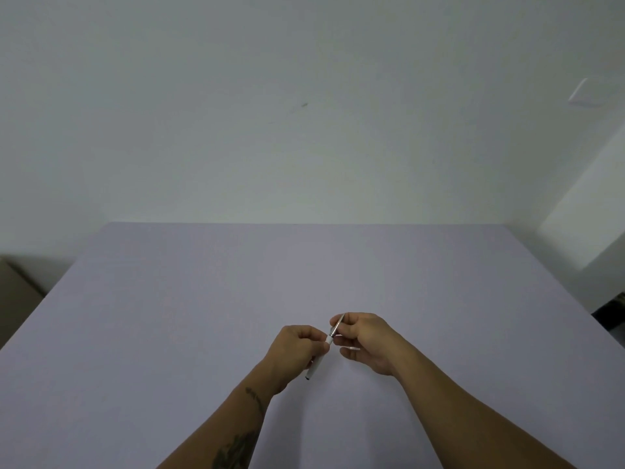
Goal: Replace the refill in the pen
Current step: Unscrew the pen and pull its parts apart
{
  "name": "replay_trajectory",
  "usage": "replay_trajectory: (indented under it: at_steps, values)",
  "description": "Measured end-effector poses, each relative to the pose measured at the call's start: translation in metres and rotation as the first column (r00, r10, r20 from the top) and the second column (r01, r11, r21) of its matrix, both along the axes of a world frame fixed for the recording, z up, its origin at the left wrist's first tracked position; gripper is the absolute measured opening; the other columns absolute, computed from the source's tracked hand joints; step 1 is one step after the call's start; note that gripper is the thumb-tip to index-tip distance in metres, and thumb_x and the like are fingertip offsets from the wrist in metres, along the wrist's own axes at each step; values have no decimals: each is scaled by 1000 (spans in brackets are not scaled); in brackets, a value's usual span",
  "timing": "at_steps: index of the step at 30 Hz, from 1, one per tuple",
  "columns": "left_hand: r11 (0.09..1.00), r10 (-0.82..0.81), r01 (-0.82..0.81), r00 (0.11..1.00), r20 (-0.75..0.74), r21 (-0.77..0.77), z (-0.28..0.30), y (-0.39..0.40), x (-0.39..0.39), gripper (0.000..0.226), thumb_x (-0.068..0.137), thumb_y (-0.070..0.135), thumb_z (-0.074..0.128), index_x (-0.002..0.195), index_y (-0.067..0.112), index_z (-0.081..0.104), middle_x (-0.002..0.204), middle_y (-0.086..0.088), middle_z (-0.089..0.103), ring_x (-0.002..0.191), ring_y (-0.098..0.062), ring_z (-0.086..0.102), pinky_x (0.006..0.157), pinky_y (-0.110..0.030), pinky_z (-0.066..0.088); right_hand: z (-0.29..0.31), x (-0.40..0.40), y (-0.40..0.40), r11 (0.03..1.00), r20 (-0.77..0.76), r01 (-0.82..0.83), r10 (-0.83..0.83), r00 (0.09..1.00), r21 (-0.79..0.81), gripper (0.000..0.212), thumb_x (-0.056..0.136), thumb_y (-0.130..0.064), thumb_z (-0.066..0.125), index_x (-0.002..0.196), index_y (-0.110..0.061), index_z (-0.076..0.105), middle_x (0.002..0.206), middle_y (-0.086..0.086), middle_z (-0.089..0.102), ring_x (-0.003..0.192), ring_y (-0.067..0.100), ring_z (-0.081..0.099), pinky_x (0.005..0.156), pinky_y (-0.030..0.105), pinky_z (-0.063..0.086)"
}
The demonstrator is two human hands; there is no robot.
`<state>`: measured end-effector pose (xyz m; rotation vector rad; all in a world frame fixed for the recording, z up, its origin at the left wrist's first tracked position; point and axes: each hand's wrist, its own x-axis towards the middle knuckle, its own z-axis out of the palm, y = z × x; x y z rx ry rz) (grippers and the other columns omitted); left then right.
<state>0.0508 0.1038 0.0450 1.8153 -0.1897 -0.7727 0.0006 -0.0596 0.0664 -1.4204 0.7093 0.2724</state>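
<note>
A white pen barrel (pixel 316 364) with a dark lower end is held slanted above the lavender table (pixel 169 316). My left hand (pixel 296 348) grips the barrel around its middle. A thin grey refill (pixel 336 328) sticks out of the barrel's upper end, and my right hand (pixel 367 340) pinches it between thumb and forefinger. The two hands are close together, almost touching. The refill's lower part is hidden inside the barrel.
The table runs back to a pale wall (pixel 304 130). A brown box (pixel 17 299) stands off the table's left edge. A white ledge (pixel 585 214) and a dark object (pixel 612 313) lie off the right edge.
</note>
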Motion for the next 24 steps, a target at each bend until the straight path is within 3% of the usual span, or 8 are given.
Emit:
replay_trajectory:
  at_steps: [9,15,19,21,24]
  values:
    - [1000,3,-3,1000,-16,18,-6,6,6,9,85,12,68,87,15,76,85,-4,68,83,-21,61,82,-38,56,0,7,2,997,2,74,-74,997,22,20,98,-9,56,102,-12,75,97,7,71,88,20,66,74,32,54]
    - [1000,13,-11,998,-61,29,-17,10,7,12,84,11,68,79,20,73,85,-4,68,80,-20,60,81,-38,56,-2,16,-4,962,61,269,-266,962,-41,11,95,-17,63,93,-10,71,89,6,70,79,18,65,64,29,54]
    - [998,62,-60,993,-102,28,-26,14,8,10,86,9,66,82,13,73,86,-8,69,80,-22,61,85,-43,56,-4,25,-19,933,86,355,-350,933,-52,11,94,-16,64,90,-8,71,82,5,70,72,15,65,62,29,54]
    - [996,85,-82,990,-113,33,-29,14,9,10,87,8,65,82,11,72,85,-9,69,79,-23,62,83,-43,56,-10,25,-27,943,60,312,-307,950,-117,13,92,-15,65,86,-7,73,77,6,70,66,14,64,60,28,54]
    - [992,111,-104,988,-111,66,-34,13,11,12,87,8,64,78,13,71,80,-6,67,75,-21,60,74,-37,53,-28,23,-31,937,-26,107,-123,992,-332,17,86,-6,63,74,-4,74,67,6,71,59,16,63,57,27,53]
